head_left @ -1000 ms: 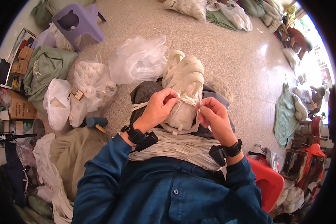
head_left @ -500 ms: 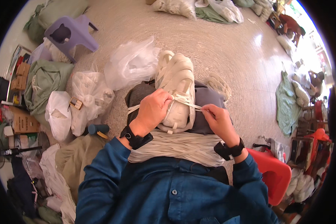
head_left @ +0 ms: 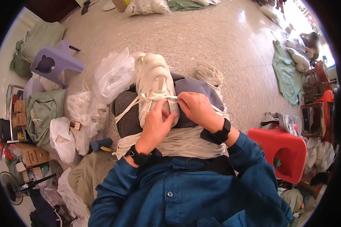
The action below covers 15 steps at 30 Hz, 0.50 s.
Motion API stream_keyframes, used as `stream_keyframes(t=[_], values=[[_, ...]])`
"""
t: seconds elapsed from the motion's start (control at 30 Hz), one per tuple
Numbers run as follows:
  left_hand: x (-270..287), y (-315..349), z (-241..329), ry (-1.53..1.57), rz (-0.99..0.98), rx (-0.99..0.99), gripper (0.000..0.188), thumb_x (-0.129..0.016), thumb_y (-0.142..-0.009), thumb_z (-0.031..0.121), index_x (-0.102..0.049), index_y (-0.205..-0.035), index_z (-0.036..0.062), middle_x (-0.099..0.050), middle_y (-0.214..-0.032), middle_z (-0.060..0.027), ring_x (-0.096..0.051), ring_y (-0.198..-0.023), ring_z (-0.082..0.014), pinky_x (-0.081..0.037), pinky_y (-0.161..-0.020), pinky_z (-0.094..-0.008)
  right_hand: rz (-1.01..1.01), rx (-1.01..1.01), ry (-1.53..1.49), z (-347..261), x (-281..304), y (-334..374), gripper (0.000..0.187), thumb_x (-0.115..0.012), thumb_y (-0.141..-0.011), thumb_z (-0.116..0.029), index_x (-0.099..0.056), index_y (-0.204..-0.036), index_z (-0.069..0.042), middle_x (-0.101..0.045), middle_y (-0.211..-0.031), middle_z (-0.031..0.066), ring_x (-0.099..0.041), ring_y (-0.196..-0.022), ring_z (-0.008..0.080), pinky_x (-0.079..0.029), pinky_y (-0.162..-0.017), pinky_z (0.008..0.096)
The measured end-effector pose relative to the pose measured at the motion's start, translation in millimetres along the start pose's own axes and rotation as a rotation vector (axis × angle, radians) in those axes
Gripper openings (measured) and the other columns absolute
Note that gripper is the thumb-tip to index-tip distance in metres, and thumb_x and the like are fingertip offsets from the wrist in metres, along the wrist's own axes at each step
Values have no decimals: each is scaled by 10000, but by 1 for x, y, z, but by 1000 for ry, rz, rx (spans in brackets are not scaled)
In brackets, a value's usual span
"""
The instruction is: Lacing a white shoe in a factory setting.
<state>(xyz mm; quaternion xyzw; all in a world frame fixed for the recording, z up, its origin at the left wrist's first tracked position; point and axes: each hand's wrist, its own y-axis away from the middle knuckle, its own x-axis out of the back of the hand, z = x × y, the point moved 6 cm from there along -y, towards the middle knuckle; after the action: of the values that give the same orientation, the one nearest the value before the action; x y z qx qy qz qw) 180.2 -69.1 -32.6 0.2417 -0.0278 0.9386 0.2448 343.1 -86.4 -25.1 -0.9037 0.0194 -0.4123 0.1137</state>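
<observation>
A cream sneaker [head_left: 157, 81] with a mesh tongue lies lengthwise over my lap. Further rounded cream shoe parts show around its far end. A flat white shoelace [head_left: 127, 109] crosses its front, one loose end hanging over the left side. My right hand [head_left: 199, 108] pinches the lace at the shoe's right edge. Just below the crossing, my left hand [head_left: 157, 123] rests against the shoe, thumb and forefinger apart, the fingertip close to the lace. A thick bundle of cream laces [head_left: 178, 145] lies across my lap, nearest my body.
Clear plastic bags [head_left: 113, 75] lie left of my knees, near a purple stool [head_left: 55, 62]. A red stool [head_left: 280, 153] stands to the right. More cream shoe pieces [head_left: 208, 73] lie beyond my right knee. A person [head_left: 310, 41] is far right.
My right hand has moved inward to the shoe's edge. My left hand has let go of the lace and dropped lower on the shoe. The view has shifted, with the shoe now further left.
</observation>
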Motion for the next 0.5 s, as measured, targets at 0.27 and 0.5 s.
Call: stream_keyframes(t=[0.27, 0.5], values=[[-14, -3, -26, 122, 17, 90, 450, -750, -895, 112, -572, -1273, -55, -674, -745, -116, -640, -634, -196, -504, -614, -343, 62, 34, 5, -1, -3, -8, 95, -607, -907, -115, -625, -870, -29, -671, -824, 162, -670, -756, 402, -526, -640, 503], [-15, 0, -25, 144, 11, 92, 439, -743, -888, 88, -580, -1276, -35, -660, -731, -87, -623, -619, -160, -500, -602, -318, -67, 118, 81, -2, -7, -9, 82, -627, -877, -109, -633, -902, -32, -668, -836, 162, -684, -755, 393, -545, -638, 477]])
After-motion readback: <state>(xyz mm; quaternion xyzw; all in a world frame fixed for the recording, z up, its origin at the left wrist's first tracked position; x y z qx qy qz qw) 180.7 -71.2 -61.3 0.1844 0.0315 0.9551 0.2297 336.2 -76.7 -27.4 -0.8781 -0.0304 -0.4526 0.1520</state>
